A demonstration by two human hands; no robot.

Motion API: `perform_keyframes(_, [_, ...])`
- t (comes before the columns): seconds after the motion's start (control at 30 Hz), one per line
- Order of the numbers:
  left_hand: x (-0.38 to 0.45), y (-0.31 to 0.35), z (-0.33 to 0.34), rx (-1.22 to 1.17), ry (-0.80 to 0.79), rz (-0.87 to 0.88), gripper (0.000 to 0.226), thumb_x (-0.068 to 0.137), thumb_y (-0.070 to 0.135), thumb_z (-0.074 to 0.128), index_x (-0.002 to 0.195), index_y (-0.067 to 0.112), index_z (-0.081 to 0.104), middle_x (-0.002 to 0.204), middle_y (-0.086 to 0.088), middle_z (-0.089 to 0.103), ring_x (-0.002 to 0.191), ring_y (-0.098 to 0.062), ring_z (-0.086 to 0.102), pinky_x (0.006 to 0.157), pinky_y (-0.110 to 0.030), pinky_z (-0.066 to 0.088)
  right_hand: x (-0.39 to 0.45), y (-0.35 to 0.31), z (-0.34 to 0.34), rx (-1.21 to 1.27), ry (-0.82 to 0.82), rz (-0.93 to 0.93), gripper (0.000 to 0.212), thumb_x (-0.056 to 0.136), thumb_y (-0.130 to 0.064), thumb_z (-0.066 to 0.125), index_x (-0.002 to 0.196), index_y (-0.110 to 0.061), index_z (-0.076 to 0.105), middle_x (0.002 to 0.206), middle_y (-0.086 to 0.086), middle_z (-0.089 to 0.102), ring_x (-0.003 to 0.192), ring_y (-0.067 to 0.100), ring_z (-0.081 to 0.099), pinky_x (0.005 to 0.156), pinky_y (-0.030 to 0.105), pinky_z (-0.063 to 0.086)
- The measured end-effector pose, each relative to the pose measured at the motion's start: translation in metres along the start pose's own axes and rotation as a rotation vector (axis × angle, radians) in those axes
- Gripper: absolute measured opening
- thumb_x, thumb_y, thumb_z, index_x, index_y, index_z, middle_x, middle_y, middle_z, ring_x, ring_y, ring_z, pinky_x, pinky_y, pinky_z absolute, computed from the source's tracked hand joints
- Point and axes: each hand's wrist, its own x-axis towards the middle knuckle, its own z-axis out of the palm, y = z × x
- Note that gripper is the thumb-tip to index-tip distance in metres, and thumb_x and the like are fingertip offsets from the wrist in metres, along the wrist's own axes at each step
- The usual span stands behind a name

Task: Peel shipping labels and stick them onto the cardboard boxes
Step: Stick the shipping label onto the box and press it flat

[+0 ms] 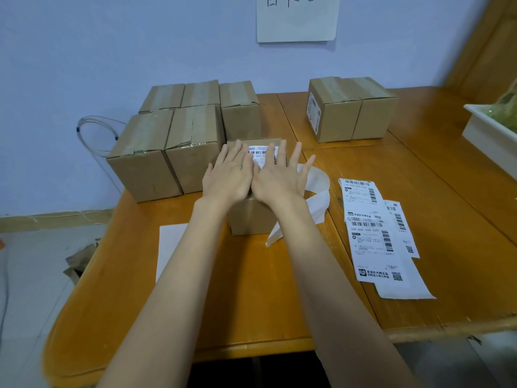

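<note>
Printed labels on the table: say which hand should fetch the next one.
Probably the right hand: the printed labels lie on its side of the box, while the left hand would have to cross over.

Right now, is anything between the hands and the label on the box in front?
Nothing visible. Both the left hand and right hand lie flat, fingers straight, directly on the label atop the front box. The peeled backing paper curls beside the box, not under the hands.

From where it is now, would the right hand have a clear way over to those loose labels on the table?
Probably yes. The right hand lies flat on the box, and the loose labels lie just to its right on bare table, with only curled backing paper between.
</note>
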Motion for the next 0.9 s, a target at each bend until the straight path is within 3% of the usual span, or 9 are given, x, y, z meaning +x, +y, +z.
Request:
perform_keyframes(0.07, [-0.005,0.004,0.001,-0.012,0.159,-0.029,0.046,0.103,0.032,0.026,0.147,0.022,0.037,0.157,0.003,0.027,0.143,-0.017,0.027,0.110,-0.040,0.030,0.002,0.000,-0.001,0.171,0.013,0.034,0.065,0.103,-0.045,0.013,0.154,-0.008,-0.003,0.162,0.013,-0.009,0.148,0.036,-0.011,0.119,0.052,-0.001])
perform_keyframes(0.13, [-0.015,0.009,0.001,-0.024,0.407,-0.018,0.033,0.098,0.024,0.040,0.123,0.020,0.061,0.132,-0.001,0.059,0.115,-0.024,0.056,0.079,-0.030,0.041,0.003,0.004,-0.005,0.464,0.059,0.029,0.063,0.104,-0.042,0.023,0.153,-0.004,0.012,0.161,0.014,0.008,0.147,0.034,0.013,0.115,0.043,0.022])
perform_keyframes(0.2, [-0.024,0.011,0.001,-0.133,0.538,-0.004,0.027,0.095,0.018,0.048,0.112,0.019,0.068,0.119,0.002,0.066,0.103,-0.020,0.062,0.071,-0.022,0.036,-0.001,0.013,-0.013,0.684,0.141,0.012,0.056,0.103,-0.037,0.035,0.148,-0.005,0.027,0.154,0.010,0.025,0.137,0.028,0.035,0.097,0.032,0.036])
perform_keyframes(0.3, [-0.032,0.005,0.001,-0.319,0.589,-0.054,0.023,0.092,0.023,0.057,0.113,0.018,0.066,0.122,0.003,0.059,0.106,-0.014,0.058,0.070,-0.010,0.035,-0.012,0.032,-0.023,0.719,0.083,0.036,0.066,0.098,-0.038,0.050,0.150,-0.009,0.021,0.152,0.007,0.031,0.133,0.024,0.040,0.088,0.028,0.035])
perform_keyframes(0.43, [-0.041,0.004,0.006,-0.534,0.434,-0.152,0.044,0.093,0.041,0.055,0.129,0.015,0.049,0.129,0.000,0.044,0.107,-0.008,0.049,0.066,-0.004,0.034,-0.024,0.044,-0.017,0.735,-0.135,0.073,0.065,0.095,-0.049,0.049,0.145,-0.012,0.031,0.140,0.005,0.051,0.118,0.022,0.051,0.073,0.024,0.038])
perform_keyframes(0.53, [-0.048,0.005,0.012,-0.539,0.352,-0.154,0.049,0.092,0.036,0.058,0.133,0.015,0.042,0.132,-0.001,0.047,0.108,-0.011,0.050,0.081,-0.021,0.040,-0.028,0.046,-0.012,0.762,-0.140,0.064,0.057,0.094,-0.048,0.052,0.138,-0.013,0.039,0.134,0.003,0.055,0.109,0.018,0.054,0.057,0.018,0.035])
perform_keyframes(0.67, [-0.054,0.007,0.011,-0.418,0.234,-0.276,0.053,0.095,0.044,0.049,0.134,0.011,0.035,0.135,-0.007,0.047,0.114,-0.025,0.053,0.088,-0.037,0.049,-0.024,0.052,-0.010,0.905,-0.242,0.105,0.043,0.094,-0.034,0.056,0.131,-0.014,0.044,0.127,0.001,0.059,0.110,0.018,0.058,0.085,0.033,0.052])
perform_keyframes(0.77, [-0.058,0.009,0.006,-0.164,0.121,-0.308,0.048,0.099,0.049,0.031,0.125,0.010,0.038,0.127,-0.013,0.049,0.109,-0.034,0.052,0.088,-0.042,0.045,-0.027,0.056,-0.012,0.998,-0.305,0.101,0.036,0.089,-0.023,0.049,0.124,-0.015,0.052,0.124,0.000,0.063,0.110,0.021,0.059,0.100,0.047,0.048])
perform_keyframes(0.9, [-0.061,0.014,-0.001,-0.151,0.072,-0.297,0.042,0.100,0.047,0.030,0.118,0.010,0.039,0.122,-0.013,0.056,0.096,-0.032,0.054,0.085,-0.043,0.051,-0.035,0.056,-0.013,0.983,-0.347,0.058,0.050,0.090,-0.046,0.051,0.135,-0.025,0.043,0.129,-0.007,0.058,0.115,0.019,0.055,0.100,0.044,0.047])
